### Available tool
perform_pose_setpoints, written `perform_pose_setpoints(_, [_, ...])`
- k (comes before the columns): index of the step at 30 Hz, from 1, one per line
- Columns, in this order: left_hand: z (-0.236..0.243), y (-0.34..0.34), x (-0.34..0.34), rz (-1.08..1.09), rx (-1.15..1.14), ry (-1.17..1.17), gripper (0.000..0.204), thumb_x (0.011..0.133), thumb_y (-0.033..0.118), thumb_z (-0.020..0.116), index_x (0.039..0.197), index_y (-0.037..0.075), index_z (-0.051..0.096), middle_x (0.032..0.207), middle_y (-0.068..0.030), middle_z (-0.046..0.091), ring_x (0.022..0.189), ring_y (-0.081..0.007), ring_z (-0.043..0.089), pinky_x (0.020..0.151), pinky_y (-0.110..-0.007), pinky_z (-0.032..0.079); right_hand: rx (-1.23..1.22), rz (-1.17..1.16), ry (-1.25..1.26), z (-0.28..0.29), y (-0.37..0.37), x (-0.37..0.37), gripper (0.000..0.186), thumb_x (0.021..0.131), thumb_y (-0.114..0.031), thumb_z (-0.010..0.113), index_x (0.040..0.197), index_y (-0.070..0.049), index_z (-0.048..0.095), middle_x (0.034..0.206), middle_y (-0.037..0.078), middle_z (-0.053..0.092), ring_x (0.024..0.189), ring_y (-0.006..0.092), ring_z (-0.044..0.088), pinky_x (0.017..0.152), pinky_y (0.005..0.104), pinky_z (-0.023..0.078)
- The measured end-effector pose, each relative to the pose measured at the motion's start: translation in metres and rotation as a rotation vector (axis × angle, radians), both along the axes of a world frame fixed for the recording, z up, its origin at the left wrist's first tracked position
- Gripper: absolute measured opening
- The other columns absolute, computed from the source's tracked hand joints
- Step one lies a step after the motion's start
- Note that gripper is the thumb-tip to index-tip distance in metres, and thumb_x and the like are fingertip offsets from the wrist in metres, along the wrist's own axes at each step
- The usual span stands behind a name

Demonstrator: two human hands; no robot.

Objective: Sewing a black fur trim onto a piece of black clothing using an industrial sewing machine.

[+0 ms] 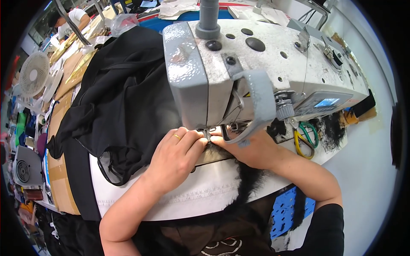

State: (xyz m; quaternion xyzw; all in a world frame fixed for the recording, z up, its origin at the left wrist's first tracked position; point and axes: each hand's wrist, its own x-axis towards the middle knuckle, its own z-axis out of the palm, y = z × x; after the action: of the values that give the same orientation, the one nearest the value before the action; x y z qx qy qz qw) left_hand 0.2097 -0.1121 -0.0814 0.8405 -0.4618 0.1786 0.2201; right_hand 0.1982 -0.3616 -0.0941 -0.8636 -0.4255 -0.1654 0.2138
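Observation:
A white and grey sewing machine (239,51) stands before me, its needle area hidden in part by a grey guard (261,100). Just left of the needle, my left hand (176,157) is closed, its fingertips pinching the edge of a black garment (124,85). That garment spreads out to the left of the machine. My right hand (253,148) is closed at the other side, its thumb near the left fingertips and some fingers behind the guard. From beneath it a black fluffy trim (249,181) hangs down over the table edge.
Scissors with yellow and green handles (304,143) lie right of my right wrist, near black fluff (331,130). A lit screen (328,102) sits on the machine. At left are a white fan (35,74) and cardboard (60,170). Another person (70,23) works far left.

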Motion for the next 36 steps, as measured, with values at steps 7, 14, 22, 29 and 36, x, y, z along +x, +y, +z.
perform_pose_setpoints(7, [0.0,0.0,0.01,0.086,0.062,-0.072,0.01,0.079,0.008,0.068,0.087,0.003,0.065,0.093,-0.0097,0.061,0.093,-0.0274,0.062,0.088,-0.044,0.049,0.062,0.015,-0.154,-0.009,-0.004,0.022,0.02,0.072,-0.009,0.064,0.091,-0.004,0.068,0.094,0.007,0.064,0.076,0.0252,0.065,0.058,0.0384,0.055])
perform_pose_setpoints(14, [0.0,0.003,0.014,0.093,0.075,-0.046,0.012,0.082,0.008,0.075,0.086,0.002,0.065,0.092,-0.0102,0.062,0.091,-0.029,0.062,0.086,-0.044,0.049,0.01,-0.01,-0.223,-0.013,-0.004,0.021,0.005,0.066,-0.01,0.065,0.066,-0.008,0.06,0.074,0.005,0.055,0.059,0.0224,0.061,0.045,0.0375,0.049])
perform_pose_setpoints(22, [-0.005,-0.007,0.013,0.122,-0.015,-0.138,0.013,0.081,0.004,0.073,0.091,-0.001,0.066,0.097,-0.0112,0.062,0.094,-0.031,0.062,0.089,-0.046,0.05,-0.068,-0.048,0.0,-0.019,-0.01,0.016,0.031,0.073,-0.016,0.077,0.102,-0.01,0.069,0.097,0.008,0.07,0.081,0.0319,0.07,0.066,0.0431,0.057])
perform_pose_setpoints(29, [0.001,0.0,0.015,0.051,0.099,-0.159,0.016,0.072,0.005,0.067,0.088,0.001,0.068,0.094,-0.0106,0.06,0.095,-0.0301,0.062,0.09,-0.045,0.051,-0.041,-0.091,0.225,-0.009,-0.004,0.013,0.018,0.074,-0.016,0.072,0.09,-0.01,0.069,0.086,0.011,0.069,0.076,0.0345,0.069,0.065,0.0445,0.057])
perform_pose_setpoints(36, [0.011,0.005,-0.001,0.01,0.268,-0.107,0.025,0.074,0.008,0.065,0.096,-0.003,0.069,0.089,-0.0096,0.058,0.091,-0.0278,0.061,0.097,-0.043,0.05,0.011,-0.103,0.068,0.002,0.0,0.01,0.013,0.072,-0.013,0.067,0.083,-0.007,0.069,0.084,0.01,0.065,0.078,0.0315,0.066,0.066,0.0445,0.056])
